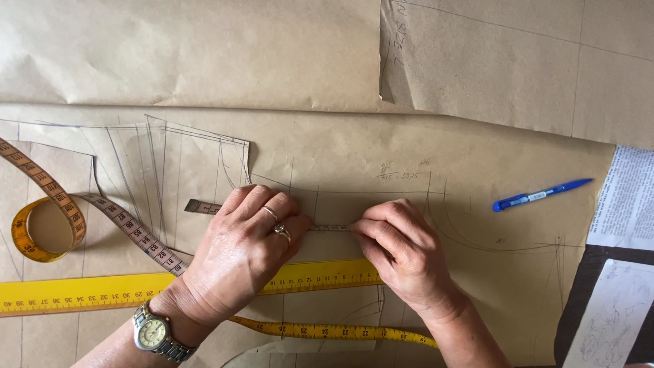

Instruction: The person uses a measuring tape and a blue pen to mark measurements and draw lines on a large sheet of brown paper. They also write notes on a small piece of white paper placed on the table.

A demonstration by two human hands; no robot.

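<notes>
- Big brown paper sheet (327, 150) with pencil lines lies under your hands.
- Long yellow flat ruler (68, 294) lies below them.
- Your left hand (245, 249) and right hand (402, 249) pinch the soft measuring tape (330, 228) tight on the paper.
- Blue pen (541, 195) lies to the right.

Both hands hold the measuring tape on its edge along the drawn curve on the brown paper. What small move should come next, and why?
Probably slide the right hand a little further right along the pencilled curve, laying more tape measure onto it. The left hand pins the tape near its start, and the curve runs on past the right fingertips, uncovered.
</notes>
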